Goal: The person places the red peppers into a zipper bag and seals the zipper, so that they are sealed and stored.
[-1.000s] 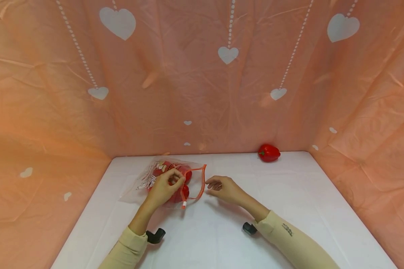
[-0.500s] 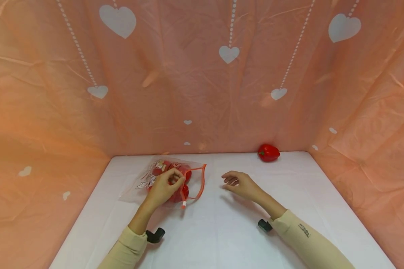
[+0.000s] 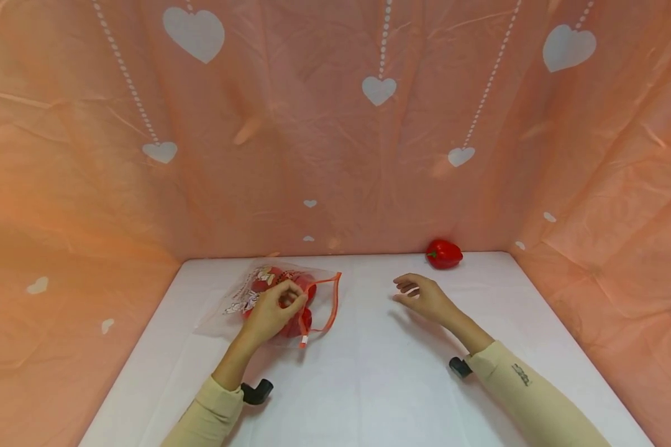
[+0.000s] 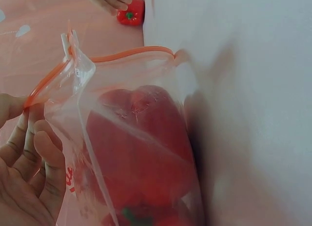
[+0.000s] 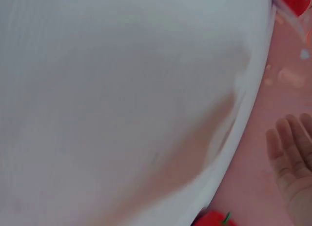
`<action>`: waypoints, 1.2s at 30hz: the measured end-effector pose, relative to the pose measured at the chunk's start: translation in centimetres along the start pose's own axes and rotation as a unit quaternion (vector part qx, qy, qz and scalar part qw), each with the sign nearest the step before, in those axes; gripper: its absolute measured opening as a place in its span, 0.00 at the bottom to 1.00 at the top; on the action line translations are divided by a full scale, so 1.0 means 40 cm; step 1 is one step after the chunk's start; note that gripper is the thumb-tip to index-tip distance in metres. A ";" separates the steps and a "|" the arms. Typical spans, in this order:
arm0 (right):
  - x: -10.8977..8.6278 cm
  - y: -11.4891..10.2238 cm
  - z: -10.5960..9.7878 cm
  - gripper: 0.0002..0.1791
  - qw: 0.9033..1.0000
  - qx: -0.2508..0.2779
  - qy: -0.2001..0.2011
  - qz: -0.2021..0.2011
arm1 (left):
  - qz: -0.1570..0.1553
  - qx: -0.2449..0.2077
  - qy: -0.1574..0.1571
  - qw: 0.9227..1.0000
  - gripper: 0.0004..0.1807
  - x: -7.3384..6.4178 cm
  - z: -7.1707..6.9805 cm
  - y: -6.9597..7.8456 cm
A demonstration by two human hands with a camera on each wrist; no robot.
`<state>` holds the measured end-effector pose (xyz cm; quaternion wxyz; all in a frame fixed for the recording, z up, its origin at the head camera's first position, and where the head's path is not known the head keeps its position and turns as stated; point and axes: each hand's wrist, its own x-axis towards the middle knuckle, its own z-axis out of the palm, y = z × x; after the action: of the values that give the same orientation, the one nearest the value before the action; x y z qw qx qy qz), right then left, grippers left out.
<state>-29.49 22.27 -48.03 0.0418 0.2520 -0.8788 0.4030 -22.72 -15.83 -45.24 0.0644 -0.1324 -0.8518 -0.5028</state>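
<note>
A black mount sits at the left wrist, and another at the right wrist rests above the worktop. The left hand pinches the orange rim of the clear bag between thumb and fingers. The bag lies under and beyond this hand, mouth facing right, with red peppers inside. The right hand is well apart from the bag, fingers loosely bent and slightly spread. Beyond it, slightly right, one loose pepper lies at the far edge, before the peach backdrop.
</note>
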 end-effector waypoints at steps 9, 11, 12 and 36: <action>0.019 0.054 -0.055 0.23 0.999 -0.018 0.030 0.011 | 0.012 0.002 0.000 1.000 0.04 0.001 -0.004 0.000; 0.025 0.065 -0.067 0.24 0.999 -0.032 0.036 0.022 | 0.011 0.000 0.000 1.000 0.04 0.001 -0.004 -0.001; 0.027 0.072 -0.073 0.25 0.998 -0.038 0.041 0.025 | 0.011 -0.001 0.000 1.000 0.03 0.002 -0.004 -0.002; 0.065 0.187 -0.179 0.33 0.986 -0.120 0.116 0.013 | 0.020 -0.006 -0.002 1.000 0.04 -0.003 -0.010 -0.005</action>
<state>-36.23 30.53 -47.64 0.1678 0.1853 -0.9134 0.3213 -22.68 -16.28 -45.26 0.0719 -0.1504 -0.8459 -0.5066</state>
